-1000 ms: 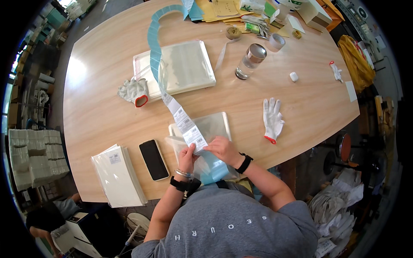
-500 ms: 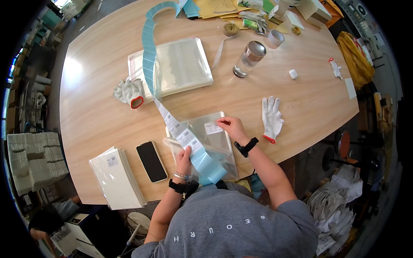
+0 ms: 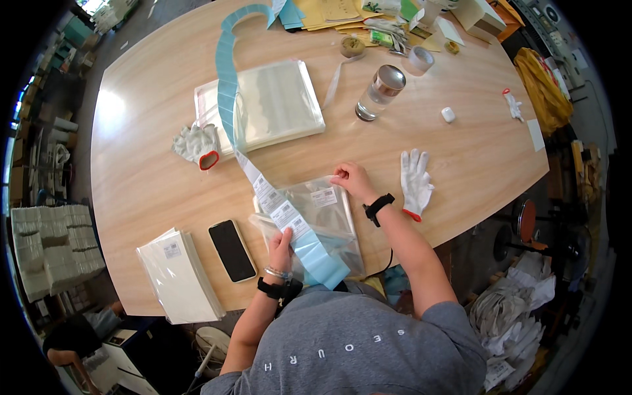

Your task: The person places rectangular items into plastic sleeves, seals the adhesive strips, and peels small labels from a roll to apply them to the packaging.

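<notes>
My left hand (image 3: 280, 251) is closed on a long strip of labels (image 3: 283, 210), thumb on top. The strip's near end is bare blue backing, hanging toward my lap. Under it lies a clear plastic bag (image 3: 304, 192), near the table's front edge. A white printed label (image 3: 324, 197) sits on the bag by its far right corner. My right hand (image 3: 351, 180) pinches that corner, just beyond the label. The strip's far part runs over a stack of clear plastic bags (image 3: 276, 99) and curls at the back.
Left of me lie a phone (image 3: 233, 249) and a wrapped, labelled stack (image 3: 178, 273). White gloves rest at right (image 3: 415, 183) and left (image 3: 197, 145). A glass bottle of clear liquid (image 3: 380, 92) and a tape roll (image 3: 421, 59) stand farther back. Someone's arm (image 3: 69, 362) shows lower left.
My right hand has moved from the label's edge slightly away from me to the bag's far corner. The strip's near end has shifted and lies flatter; my left hand still holds it.
</notes>
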A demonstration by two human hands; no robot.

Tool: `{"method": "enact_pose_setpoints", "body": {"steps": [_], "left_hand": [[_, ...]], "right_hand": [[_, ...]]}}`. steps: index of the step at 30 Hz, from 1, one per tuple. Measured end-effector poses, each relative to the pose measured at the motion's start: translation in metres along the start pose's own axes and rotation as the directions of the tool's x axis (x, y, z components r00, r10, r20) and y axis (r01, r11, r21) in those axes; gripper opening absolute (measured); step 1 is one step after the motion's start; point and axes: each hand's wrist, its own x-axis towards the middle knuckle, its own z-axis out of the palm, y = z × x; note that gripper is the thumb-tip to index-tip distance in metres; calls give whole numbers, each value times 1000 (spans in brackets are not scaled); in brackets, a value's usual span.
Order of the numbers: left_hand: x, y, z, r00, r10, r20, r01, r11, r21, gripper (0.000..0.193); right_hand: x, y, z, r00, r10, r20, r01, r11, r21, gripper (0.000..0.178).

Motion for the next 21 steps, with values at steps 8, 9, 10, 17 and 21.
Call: {"method": "enact_pose_setpoints", "body": {"steps": [8, 9, 10, 17, 21], "left_hand": [[-6, 5, -1, 1000, 12, 18, -12, 1000, -3, 20], [-8, 6, -2, 1000, 12, 25, -12, 1000, -2, 21], [-7, 5, -7, 1000, -2, 27, 1, 999, 50, 21], [-23, 25, 15, 990, 72, 124, -82, 994, 75, 21], [-9, 5, 6, 973, 131, 189, -199, 892, 406, 23]], "right_hand": [[-29, -51, -2, 789, -579, -207, 476, 788, -391, 6], [-33, -56, -1, 734, -632, -247, 509, 753, -416, 6], [-40, -58, 0, 787, -579, -215, 505, 804, -315, 7], [-101, -22, 48, 750, -288, 595, 252, 957, 146, 5], [-95, -44, 58, 994, -33, 102, -41, 763, 645, 15]]}}
